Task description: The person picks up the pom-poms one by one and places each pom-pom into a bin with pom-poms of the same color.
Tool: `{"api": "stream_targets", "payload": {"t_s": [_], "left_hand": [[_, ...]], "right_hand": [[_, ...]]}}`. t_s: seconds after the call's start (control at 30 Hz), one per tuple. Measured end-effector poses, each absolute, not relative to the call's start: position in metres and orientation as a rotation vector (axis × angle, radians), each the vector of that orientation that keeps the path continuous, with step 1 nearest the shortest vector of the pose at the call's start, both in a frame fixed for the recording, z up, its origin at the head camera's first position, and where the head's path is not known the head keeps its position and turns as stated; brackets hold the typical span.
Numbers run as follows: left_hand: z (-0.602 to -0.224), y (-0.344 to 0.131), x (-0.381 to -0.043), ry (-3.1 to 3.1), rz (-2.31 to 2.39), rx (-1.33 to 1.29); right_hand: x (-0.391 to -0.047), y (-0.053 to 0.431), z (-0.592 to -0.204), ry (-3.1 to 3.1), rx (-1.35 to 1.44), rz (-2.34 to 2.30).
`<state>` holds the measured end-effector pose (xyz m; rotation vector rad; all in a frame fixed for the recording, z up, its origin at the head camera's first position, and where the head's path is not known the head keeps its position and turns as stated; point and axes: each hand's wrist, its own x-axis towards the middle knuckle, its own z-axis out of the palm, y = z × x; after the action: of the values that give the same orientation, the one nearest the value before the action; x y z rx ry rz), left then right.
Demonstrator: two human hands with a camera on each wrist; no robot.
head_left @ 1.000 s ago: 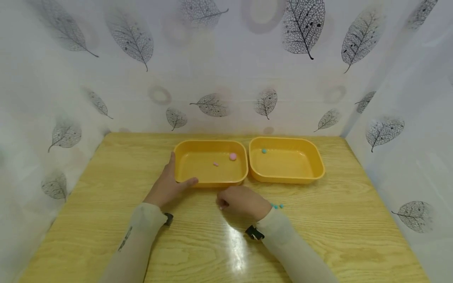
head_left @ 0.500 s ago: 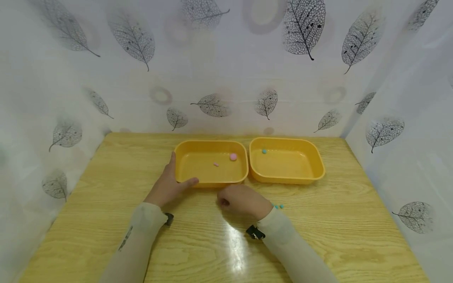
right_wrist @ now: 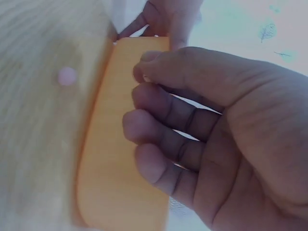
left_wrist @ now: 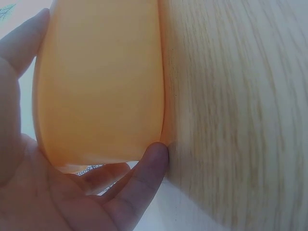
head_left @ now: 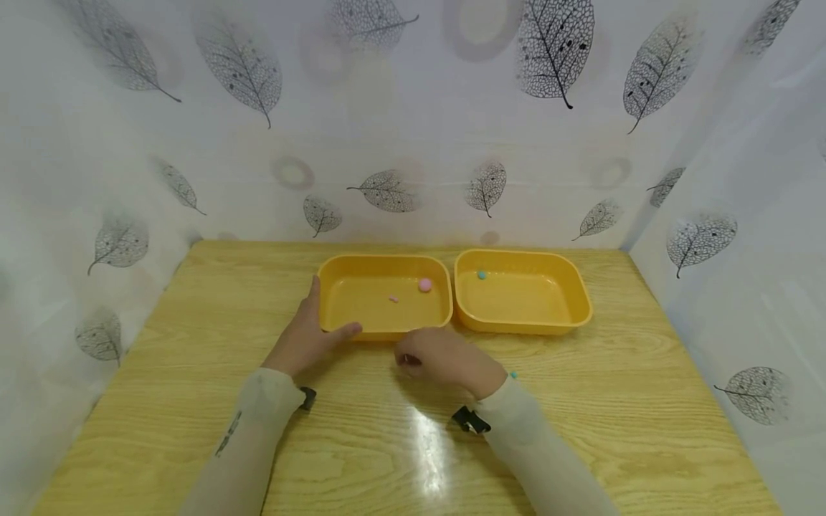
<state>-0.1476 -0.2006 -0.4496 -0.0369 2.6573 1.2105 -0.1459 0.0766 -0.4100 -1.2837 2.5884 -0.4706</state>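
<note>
Here, left hand (head_left: 308, 337) flat against yellow tray (head_left: 384, 295) — right hand (head_left: 445, 360) curled, perhaps empty.

Left hand (head_left: 303, 344) rests against the near-left corner of the left tray (head_left: 335, 269); right tray (head_left: 574, 287) sits just right of it, rims near touching. Right hand (head_left: 442, 358) on the table (head_left: 645, 401) just before the left tray's near-right corner. One bead (head_left: 513, 375) behind-right of its wrist, another (right_wrist: 67, 75) on the table by its fingertips.
</note>
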Motion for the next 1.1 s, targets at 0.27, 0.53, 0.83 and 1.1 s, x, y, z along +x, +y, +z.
{"api": "stream_targets", "payload": {"t_s": [0.27,0.53,0.83,1.1], "left_hand": [[-0.446,-0.199,-0.147,2.657,1.2,-0.037],[-0.444,-0.198,-0.145,2.655,1.209,-0.04],[-0.443,-0.198,-0.146,2.668,1.198,-0.021],[-0.447,-0.199,-0.147,2.676,1.207,-0.023]], "right_hand": [[-0.143,0.085,-0.391,2.764,-1.371,-0.47],[-0.148,0.093,-0.389,2.94,-1.223,-0.556],[-0.154,0.103,-0.379,3.057,-0.983,-0.73],[-0.158,0.107,-0.381,3.08,-0.919,-0.739]]}}
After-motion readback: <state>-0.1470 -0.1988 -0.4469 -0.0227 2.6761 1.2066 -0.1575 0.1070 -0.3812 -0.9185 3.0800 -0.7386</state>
